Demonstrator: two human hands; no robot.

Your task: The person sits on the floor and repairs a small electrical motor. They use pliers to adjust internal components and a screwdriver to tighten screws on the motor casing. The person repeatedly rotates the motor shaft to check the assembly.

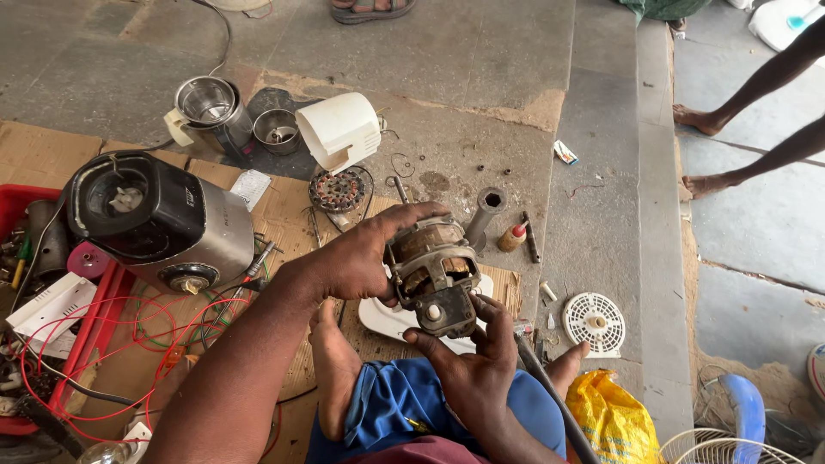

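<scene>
I hold an electric motor (432,273) with copper windings and a dark metal frame above my lap. My left hand (361,254) wraps over its top and left side. My right hand (468,357) grips it from below, with fingers on its lower edge. Under the motor lies a white plastic plate (387,320) on cardboard. My bare foot (331,361) and blue-clad knee (404,404) are just beneath.
A black and silver mixer base (163,223) lies on its side at left beside a red tray (21,206) of wires and parts. Steel jars (210,107), a white cover (339,129), a stator (337,189), a metal tube (488,210), a white vent disc (595,323) and a yellow bag (610,417) lie around. Another person's feet (705,150) stand at right.
</scene>
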